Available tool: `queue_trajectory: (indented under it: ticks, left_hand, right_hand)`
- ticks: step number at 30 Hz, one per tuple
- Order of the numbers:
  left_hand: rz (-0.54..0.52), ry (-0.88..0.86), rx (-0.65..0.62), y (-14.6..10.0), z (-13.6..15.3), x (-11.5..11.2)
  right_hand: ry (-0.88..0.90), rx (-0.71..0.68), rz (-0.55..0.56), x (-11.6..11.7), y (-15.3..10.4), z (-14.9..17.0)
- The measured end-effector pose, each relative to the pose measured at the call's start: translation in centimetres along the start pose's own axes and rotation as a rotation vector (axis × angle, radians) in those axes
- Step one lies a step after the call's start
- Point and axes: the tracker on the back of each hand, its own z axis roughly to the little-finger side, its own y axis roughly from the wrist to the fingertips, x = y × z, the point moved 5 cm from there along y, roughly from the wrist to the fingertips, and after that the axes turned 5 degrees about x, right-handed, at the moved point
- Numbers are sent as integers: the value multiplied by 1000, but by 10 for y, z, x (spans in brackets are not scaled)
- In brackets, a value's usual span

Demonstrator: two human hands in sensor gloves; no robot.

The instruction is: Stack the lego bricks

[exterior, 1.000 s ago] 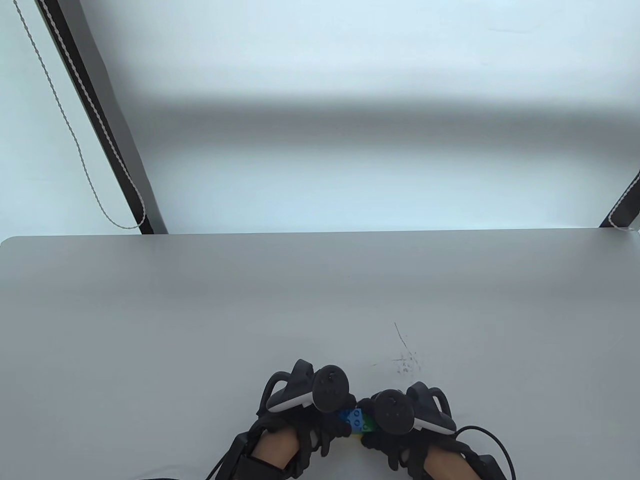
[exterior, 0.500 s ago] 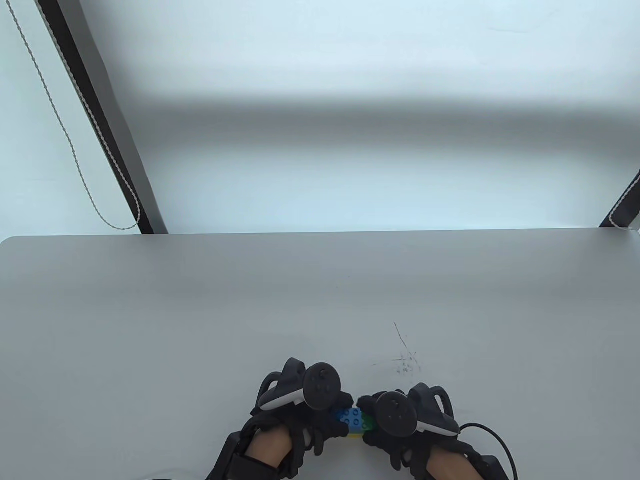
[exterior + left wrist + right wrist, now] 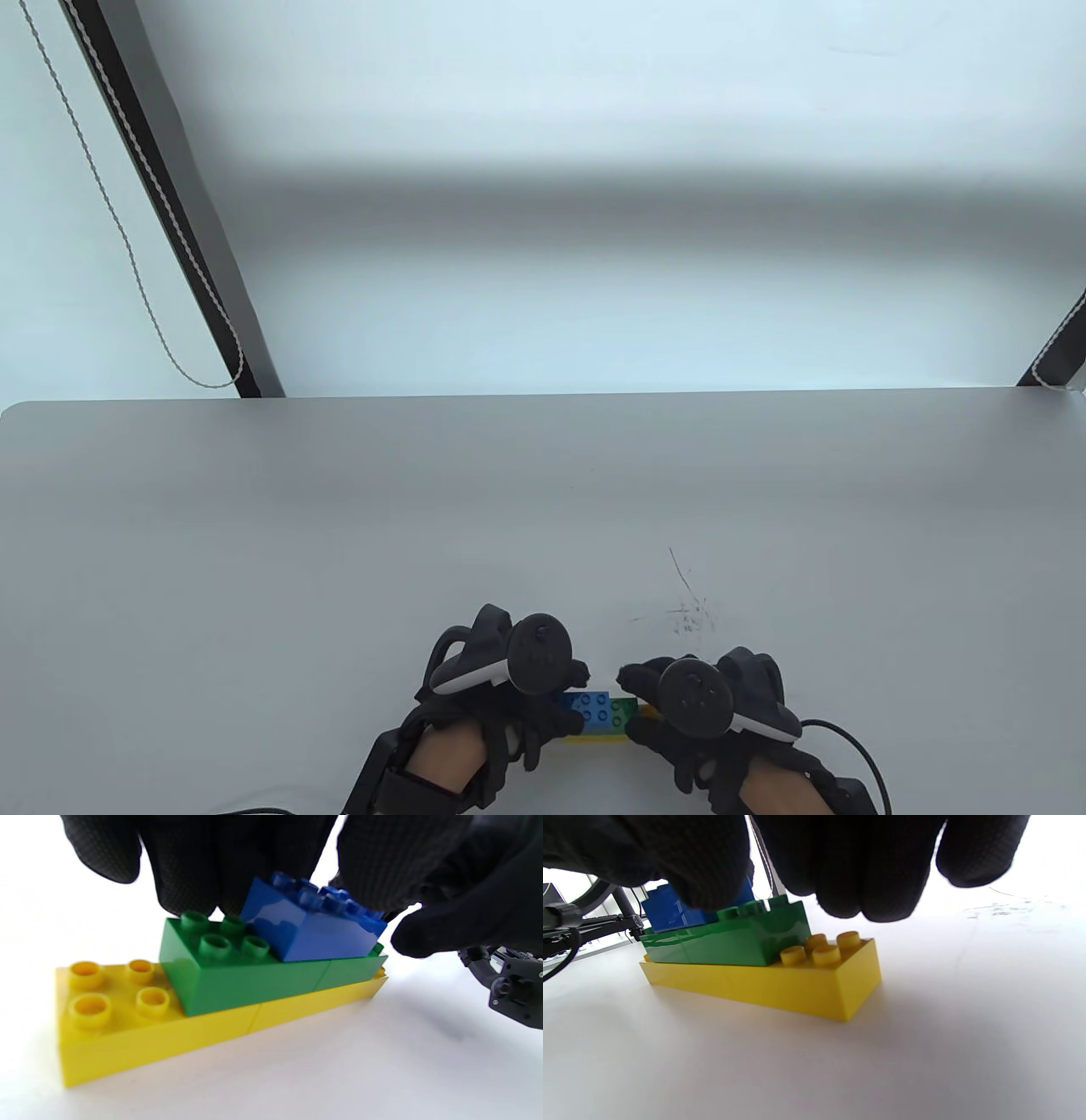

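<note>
A three-layer stack stands on the table near its front edge, between my hands. The yellow brick (image 3: 140,1035) is at the bottom, the green brick (image 3: 237,976) sits on it, and the blue brick (image 3: 314,925) sits on the green one's left part. In the table view the blue brick (image 3: 589,705), green brick (image 3: 624,711) and yellow brick (image 3: 594,739) all show. My left hand (image 3: 572,701) pinches the blue brick, with its fingers (image 3: 191,866) behind and over it. My right hand (image 3: 636,705) hovers at the stack's right end, its fingers (image 3: 848,866) above the yellow studs (image 3: 818,946).
Dark scribble marks (image 3: 687,611) lie on the grey table (image 3: 254,552) just behind my right hand. The table's far edge (image 3: 543,397) runs across the middle of the view. A cable (image 3: 848,739) trails from my right wrist.
My hands have drawn apart, the left a little to the left and the right to the right. More of the blue, green and yellow bricks shows between them.
</note>
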Motion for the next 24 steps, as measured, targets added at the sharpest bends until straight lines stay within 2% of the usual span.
queue_trajectory:
  ticks: [13,24]
  left_hand:
    - [-142,-7,47,-29,33,14]
    - [-133,-47,158,-35,71,4]
  right_hand:
    - [-20,44,61,-13,-3,14]
    - [11,90,79,-16,-4,33]
